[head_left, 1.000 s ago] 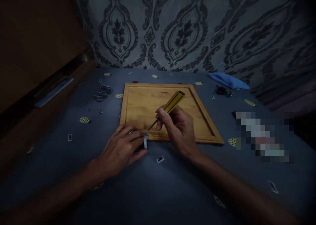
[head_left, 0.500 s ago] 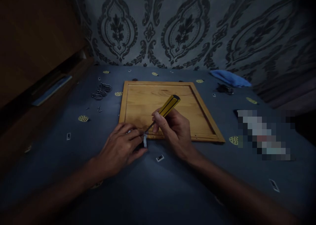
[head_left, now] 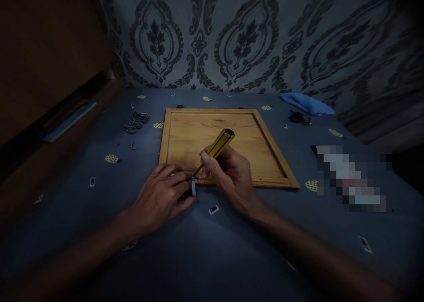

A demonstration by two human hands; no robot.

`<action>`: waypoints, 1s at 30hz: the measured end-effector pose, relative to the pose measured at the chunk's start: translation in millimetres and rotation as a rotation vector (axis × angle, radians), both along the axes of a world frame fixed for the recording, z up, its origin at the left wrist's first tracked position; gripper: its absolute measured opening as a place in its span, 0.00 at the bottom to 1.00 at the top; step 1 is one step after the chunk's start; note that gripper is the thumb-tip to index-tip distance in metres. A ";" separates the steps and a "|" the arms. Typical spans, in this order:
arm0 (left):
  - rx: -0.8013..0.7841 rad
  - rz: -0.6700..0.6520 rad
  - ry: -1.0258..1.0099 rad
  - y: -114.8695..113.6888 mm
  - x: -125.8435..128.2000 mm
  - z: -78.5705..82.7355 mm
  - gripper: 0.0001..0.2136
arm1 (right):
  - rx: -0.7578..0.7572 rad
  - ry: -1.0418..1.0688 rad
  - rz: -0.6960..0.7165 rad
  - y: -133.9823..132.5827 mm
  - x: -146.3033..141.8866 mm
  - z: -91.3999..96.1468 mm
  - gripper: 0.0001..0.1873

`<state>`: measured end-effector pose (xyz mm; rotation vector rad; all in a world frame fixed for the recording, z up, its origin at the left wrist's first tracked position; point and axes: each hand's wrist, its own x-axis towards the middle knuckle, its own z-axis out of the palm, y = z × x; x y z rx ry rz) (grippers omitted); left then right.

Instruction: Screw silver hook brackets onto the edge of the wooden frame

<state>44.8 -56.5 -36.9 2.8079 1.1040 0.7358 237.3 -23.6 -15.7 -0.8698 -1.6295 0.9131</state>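
Observation:
My right hand is closed around a screwdriver with a yellow and black handle. The driver leans down to the left, its thin shaft reaching a small grey metal fitting. My left hand pinches that fitting at the near edge of a framed wooden panel. Its fingers lie over the panel's frame, with the thumb below on the cloth side. Part of the fitting is hidden under the fingers, and the exact meeting point of tip and metal is too small to make out.
Several dark metal hooks and a few small screws lie left of the panel. To the right are a blue cloth, a dark tangled object and a blurred-out item. A wooden cabinet borders the left side.
The screwdriver handle has swung slightly left and stands a little steeper, with my right hand shifting the same way. My left hand keeps its hold on the fitting.

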 end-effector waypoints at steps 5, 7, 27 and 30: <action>0.000 0.009 0.000 -0.4 0.5 1.1 0.08 | -0.037 -0.021 0.005 0.7 1.0 -0.6 0.13; 0.008 0.007 -0.005 -0.3 0.7 1.1 0.08 | -0.068 -0.025 0.038 1.5 2.7 4.2 0.14; 0.036 0.016 -0.016 -0.3 1.2 0.6 0.09 | -0.255 0.021 0.260 5.0 10.3 27.6 0.21; 0.031 0.020 -0.009 -0.2 1.5 0.5 0.09 | -0.239 0.016 0.313 6.2 11.9 30.5 0.20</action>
